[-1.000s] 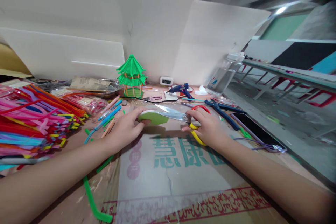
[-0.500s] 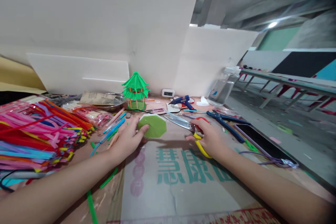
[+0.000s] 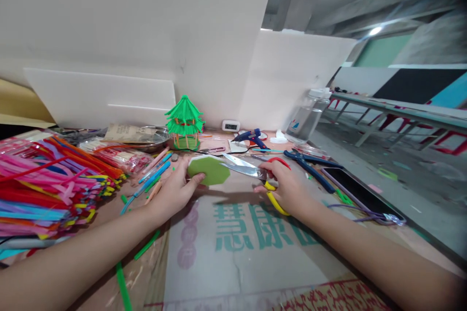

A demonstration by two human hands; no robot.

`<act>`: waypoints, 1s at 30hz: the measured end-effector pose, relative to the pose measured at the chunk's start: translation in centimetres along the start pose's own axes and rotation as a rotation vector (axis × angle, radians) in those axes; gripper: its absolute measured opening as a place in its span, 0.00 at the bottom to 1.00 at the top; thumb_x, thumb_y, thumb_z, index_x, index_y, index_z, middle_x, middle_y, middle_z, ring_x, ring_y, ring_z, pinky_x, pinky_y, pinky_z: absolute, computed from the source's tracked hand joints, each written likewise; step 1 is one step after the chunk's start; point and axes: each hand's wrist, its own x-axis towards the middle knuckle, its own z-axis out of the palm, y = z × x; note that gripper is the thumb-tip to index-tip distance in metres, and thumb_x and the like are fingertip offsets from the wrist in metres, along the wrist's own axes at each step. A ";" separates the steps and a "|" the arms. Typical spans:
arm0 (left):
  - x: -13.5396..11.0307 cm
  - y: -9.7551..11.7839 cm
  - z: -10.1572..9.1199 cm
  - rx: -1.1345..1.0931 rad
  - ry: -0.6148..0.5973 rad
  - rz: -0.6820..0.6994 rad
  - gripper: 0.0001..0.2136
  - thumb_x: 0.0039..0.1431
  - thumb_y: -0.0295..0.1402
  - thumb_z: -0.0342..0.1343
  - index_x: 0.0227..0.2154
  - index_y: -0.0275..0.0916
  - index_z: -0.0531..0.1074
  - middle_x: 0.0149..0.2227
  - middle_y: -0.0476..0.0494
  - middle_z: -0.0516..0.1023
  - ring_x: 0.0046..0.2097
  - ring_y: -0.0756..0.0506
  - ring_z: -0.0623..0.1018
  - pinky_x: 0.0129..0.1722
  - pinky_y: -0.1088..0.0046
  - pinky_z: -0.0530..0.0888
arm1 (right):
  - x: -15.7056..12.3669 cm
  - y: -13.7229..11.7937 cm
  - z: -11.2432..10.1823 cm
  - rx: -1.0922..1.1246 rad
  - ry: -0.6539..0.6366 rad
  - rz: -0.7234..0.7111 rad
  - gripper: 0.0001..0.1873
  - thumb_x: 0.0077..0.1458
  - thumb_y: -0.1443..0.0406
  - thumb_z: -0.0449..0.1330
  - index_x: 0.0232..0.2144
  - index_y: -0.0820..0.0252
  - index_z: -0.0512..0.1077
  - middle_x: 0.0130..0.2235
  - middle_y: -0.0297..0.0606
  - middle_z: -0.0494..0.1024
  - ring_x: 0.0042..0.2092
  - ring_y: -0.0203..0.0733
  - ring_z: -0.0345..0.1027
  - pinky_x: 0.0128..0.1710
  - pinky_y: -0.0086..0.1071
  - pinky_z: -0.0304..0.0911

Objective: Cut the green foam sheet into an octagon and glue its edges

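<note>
Between the thumb and fingers of my left hand (image 3: 182, 185) is a green, many-sided piece (image 3: 210, 171), thin, with a white layer showing along its upper edge. It looks like paper or card, but I cannot tell which. My right hand (image 3: 288, 185) grips scissors (image 3: 270, 187) with yellow and red handles. Their blades stand parted, and the tips reach the right edge of the green piece. Behind my hands a small green-roofed pavilion model (image 3: 185, 124) stands upright on a green base.
Bundles of coloured pipe cleaners (image 3: 54, 175) lie at left. A glue gun (image 3: 250, 137), a small digital clock (image 3: 231, 126) and a water bottle (image 3: 306, 116) stand at the back. Pliers (image 3: 310, 170) and a phone (image 3: 359, 194) lie at right. White boards (image 3: 127, 24) rise behind.
The scissor blades have come slightly closer to the green piece, their tips now at its right edge. The whole view has shifted a little; both hands keep their holds.
</note>
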 end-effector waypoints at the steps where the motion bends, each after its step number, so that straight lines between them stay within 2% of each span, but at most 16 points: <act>1: -0.1 0.2 0.0 0.011 -0.001 0.001 0.13 0.64 0.39 0.51 0.47 0.38 0.63 0.42 0.44 0.70 0.43 0.43 0.73 0.45 0.63 0.74 | 0.0 -0.1 0.0 -0.009 -0.001 -0.008 0.19 0.56 0.55 0.63 0.45 0.60 0.68 0.37 0.42 0.74 0.37 0.46 0.67 0.33 0.36 0.63; 6: -0.4 1.0 -0.3 0.114 -0.023 -0.008 0.12 0.65 0.39 0.50 0.46 0.38 0.64 0.42 0.43 0.73 0.46 0.41 0.75 0.47 0.62 0.72 | -0.1 -0.5 -0.2 -0.039 -0.013 -0.024 0.18 0.56 0.55 0.64 0.44 0.59 0.68 0.36 0.41 0.74 0.36 0.45 0.68 0.33 0.35 0.63; 11: -0.3 0.4 -0.1 0.102 -0.045 0.034 0.16 0.65 0.38 0.51 0.53 0.38 0.63 0.51 0.38 0.74 0.54 0.39 0.73 0.51 0.61 0.71 | 0.1 -0.8 -0.4 -0.057 -0.019 -0.022 0.18 0.56 0.55 0.64 0.43 0.59 0.69 0.36 0.41 0.74 0.36 0.45 0.68 0.33 0.35 0.62; 22: -0.5 0.7 0.0 0.191 -0.055 0.055 0.18 0.65 0.37 0.51 0.55 0.38 0.63 0.47 0.40 0.77 0.51 0.39 0.76 0.48 0.62 0.72 | 0.0 -0.9 -0.4 -0.045 -0.029 -0.027 0.18 0.57 0.55 0.63 0.46 0.59 0.70 0.39 0.42 0.76 0.37 0.45 0.69 0.36 0.36 0.65; 30: -0.6 0.7 0.0 0.252 -0.035 0.056 0.17 0.64 0.38 0.51 0.53 0.38 0.63 0.47 0.39 0.76 0.52 0.38 0.74 0.49 0.61 0.71 | 0.0 -0.7 -0.7 -0.127 0.016 -0.105 0.18 0.58 0.53 0.62 0.45 0.59 0.72 0.37 0.42 0.77 0.38 0.46 0.70 0.37 0.35 0.63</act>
